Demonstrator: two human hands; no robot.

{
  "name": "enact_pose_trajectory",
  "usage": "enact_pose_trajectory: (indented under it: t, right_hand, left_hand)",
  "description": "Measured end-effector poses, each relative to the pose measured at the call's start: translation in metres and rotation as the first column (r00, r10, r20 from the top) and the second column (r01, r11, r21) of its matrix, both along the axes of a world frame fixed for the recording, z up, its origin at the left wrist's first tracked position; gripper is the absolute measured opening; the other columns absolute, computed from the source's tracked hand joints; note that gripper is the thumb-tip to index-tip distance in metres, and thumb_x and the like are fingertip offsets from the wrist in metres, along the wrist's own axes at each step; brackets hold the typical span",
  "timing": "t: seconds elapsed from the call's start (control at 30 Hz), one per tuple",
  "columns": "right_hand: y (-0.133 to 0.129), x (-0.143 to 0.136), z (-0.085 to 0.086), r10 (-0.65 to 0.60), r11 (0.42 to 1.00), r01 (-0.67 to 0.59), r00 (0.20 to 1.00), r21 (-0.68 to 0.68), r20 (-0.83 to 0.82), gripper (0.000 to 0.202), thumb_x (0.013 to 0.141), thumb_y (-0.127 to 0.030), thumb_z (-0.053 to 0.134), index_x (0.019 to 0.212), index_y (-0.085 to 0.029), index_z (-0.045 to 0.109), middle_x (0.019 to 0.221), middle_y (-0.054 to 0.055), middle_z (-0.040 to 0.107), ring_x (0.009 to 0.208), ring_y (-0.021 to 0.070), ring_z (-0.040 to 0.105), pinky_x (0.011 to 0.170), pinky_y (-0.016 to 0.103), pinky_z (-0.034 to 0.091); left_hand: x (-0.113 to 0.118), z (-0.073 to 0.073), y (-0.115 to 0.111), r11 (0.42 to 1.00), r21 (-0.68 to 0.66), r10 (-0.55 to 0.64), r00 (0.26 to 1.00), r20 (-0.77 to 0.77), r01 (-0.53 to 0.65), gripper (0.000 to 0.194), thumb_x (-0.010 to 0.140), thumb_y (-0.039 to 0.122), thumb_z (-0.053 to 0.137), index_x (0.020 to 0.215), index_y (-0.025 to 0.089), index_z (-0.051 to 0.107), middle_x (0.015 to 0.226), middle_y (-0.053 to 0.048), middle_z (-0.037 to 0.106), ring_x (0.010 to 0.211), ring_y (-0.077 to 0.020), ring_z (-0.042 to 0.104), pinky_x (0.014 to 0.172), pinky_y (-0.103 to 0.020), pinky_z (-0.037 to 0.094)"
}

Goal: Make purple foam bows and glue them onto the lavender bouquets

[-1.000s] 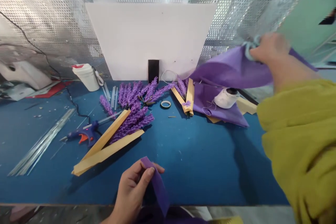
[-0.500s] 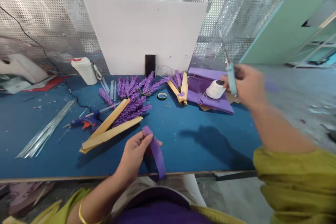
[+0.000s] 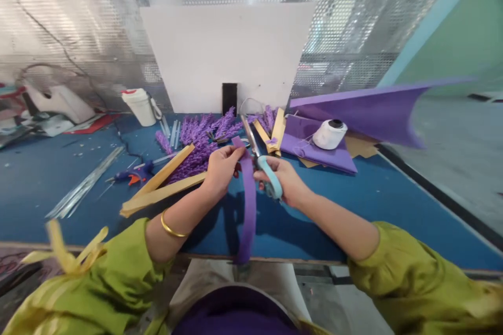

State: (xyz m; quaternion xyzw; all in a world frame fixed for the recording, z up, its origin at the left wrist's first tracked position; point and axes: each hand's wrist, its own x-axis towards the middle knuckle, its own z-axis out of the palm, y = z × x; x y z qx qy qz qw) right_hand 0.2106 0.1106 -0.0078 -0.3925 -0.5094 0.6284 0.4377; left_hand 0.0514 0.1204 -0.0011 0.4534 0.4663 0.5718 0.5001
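Observation:
Between the fingers of my left hand (image 3: 222, 167) is the upper end of a purple strip (image 3: 248, 204), which hangs in a curve toward the table's front edge. My right hand (image 3: 286, 180) grips a pair of scissors (image 3: 270, 177) by light blue handles. The blades point up and away, just right of the strip's top; whether they touch it I cannot tell. Behind my left hand lie purple lavender-like sprigs (image 3: 194, 159) and folded tan paper strips (image 3: 167, 196).
A glue gun (image 3: 135, 174) and clear sticks (image 3: 84, 183) lie at left, with a white cup (image 3: 139, 107) behind. At right, a white thread spool (image 3: 330, 134) rests on folded purple sheet (image 3: 291, 136). A black phone (image 3: 229, 98) leans against the white board (image 3: 236, 52).
My right hand has brought the scissors from above the spool down and left beside the strip. My left hand has risen with the strip. A purple sheet now spreads at the right.

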Motion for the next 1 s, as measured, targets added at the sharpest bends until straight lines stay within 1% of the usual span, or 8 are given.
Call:
enact_pose_trajectory:
  t: [0.13, 0.27, 0.37, 0.57, 0.7, 0.77, 0.83, 1.0]
  right_hand:
    - [-0.008, -0.001, -0.008, -0.005, 0.999, 0.002, 0.998, -0.046, -0.067, 0.048, 0.048, -0.040, 0.094, 0.074, -0.018, 0.059, 0.059, -0.006, 0.060, 0.050, 0.0100, 0.059, 0.046, 0.021, 0.049]
    - [-0.009, 0.005, -0.009, -0.016, 0.997, 0.010, 0.996, -0.070, -0.091, 0.049, 0.054, -0.048, 0.091, 0.080, -0.017, 0.062, 0.066, -0.001, 0.065, 0.058, 0.0121, 0.064, 0.051, 0.022, 0.053]
    - [-0.009, 0.008, -0.010, -0.005, 0.998, 0.001, 0.998, -0.064, -0.064, 0.053, 0.051, -0.045, 0.092, 0.086, -0.017, 0.063, 0.072, -0.001, 0.067, 0.061, 0.0127, 0.066, 0.053, 0.022, 0.053]
    - [-0.009, 0.006, -0.019, 0.022, 1.000, -0.021, 0.992, -0.010, 0.126, 0.055, 0.054, -0.047, 0.089, 0.091, -0.017, 0.061, 0.068, -0.002, 0.066, 0.056, 0.0124, 0.064, 0.050, 0.021, 0.049]
    - [0.000, 0.014, -0.022, -0.055, 0.996, 0.026, 0.938, 0.089, 0.341, 0.053, 0.070, -0.058, 0.075, 0.102, -0.019, 0.059, 0.081, 0.002, 0.070, 0.062, 0.0150, 0.067, 0.054, 0.026, 0.052]
    - [0.008, 0.025, -0.018, -0.129, 0.985, 0.055, 0.862, 0.162, 0.491, 0.048, 0.077, -0.056, 0.069, 0.105, -0.019, 0.060, 0.085, 0.004, 0.072, 0.067, 0.0180, 0.069, 0.057, 0.028, 0.052]
    - [0.014, 0.038, -0.011, -0.218, 0.965, 0.062, 0.730, 0.254, 0.648, 0.039, 0.076, -0.048, 0.071, 0.102, -0.020, 0.063, 0.088, 0.005, 0.072, 0.076, 0.0226, 0.071, 0.064, 0.030, 0.051]
    - [0.008, 0.061, 0.001, -0.371, 0.917, -0.042, 0.274, 0.396, 0.887, 0.016, 0.079, -0.034, 0.065, 0.087, -0.020, 0.067, 0.088, 0.012, 0.073, 0.094, 0.0327, 0.068, 0.074, 0.034, 0.044]
  left_hand:
    - [0.005, -0.012, -0.001, 0.999, 0.015, 0.040, 0.999, -0.036, -0.039, 0.026, 0.079, 0.038, 0.071, 0.072, 0.015, 0.062, 0.050, 0.005, 0.056, 0.037, -0.0060, 0.044, 0.036, -0.018, 0.029]
    - [0.004, -0.016, 0.000, 0.995, -0.034, 0.092, 0.995, -0.026, -0.093, 0.023, 0.078, 0.035, 0.070, 0.073, 0.015, 0.061, 0.051, 0.004, 0.057, 0.038, -0.0069, 0.045, 0.035, -0.018, 0.029]
    - [0.003, -0.018, 0.000, 0.993, -0.083, 0.088, 0.996, 0.009, -0.087, 0.019, 0.077, 0.032, 0.069, 0.075, 0.014, 0.064, 0.054, 0.004, 0.059, 0.040, -0.0066, 0.044, 0.035, -0.018, 0.031]
    - [0.007, -0.024, -0.001, 0.985, -0.171, 0.030, 0.995, 0.091, -0.015, 0.016, 0.076, 0.028, 0.071, 0.077, 0.013, 0.067, 0.062, -0.001, 0.067, 0.043, -0.0086, 0.053, 0.042, -0.020, 0.041]
    - [0.010, -0.024, -0.002, 0.964, -0.265, 0.018, 0.985, 0.169, 0.028, 0.007, 0.076, 0.019, 0.068, 0.079, 0.014, 0.065, 0.070, -0.004, 0.071, 0.056, -0.0134, 0.065, 0.055, -0.023, 0.052]
    - [0.009, -0.023, -0.002, 0.953, -0.303, 0.036, 0.981, 0.193, 0.024, 0.003, 0.077, 0.015, 0.064, 0.079, 0.014, 0.063, 0.071, -0.004, 0.071, 0.057, -0.0140, 0.067, 0.056, -0.024, 0.053]
    - [0.008, -0.023, -0.002, 0.946, -0.324, 0.062, 0.977, 0.203, 0.007, 0.001, 0.078, 0.014, 0.061, 0.078, 0.014, 0.060, 0.070, -0.003, 0.069, 0.054, -0.0127, 0.065, 0.054, -0.024, 0.052]
    - [0.006, -0.029, -0.003, 0.946, -0.321, 0.108, 0.973, 0.206, -0.037, 0.010, 0.075, 0.018, 0.063, 0.075, 0.016, 0.054, 0.062, 0.004, 0.057, 0.042, -0.0057, 0.050, 0.041, -0.018, 0.037]
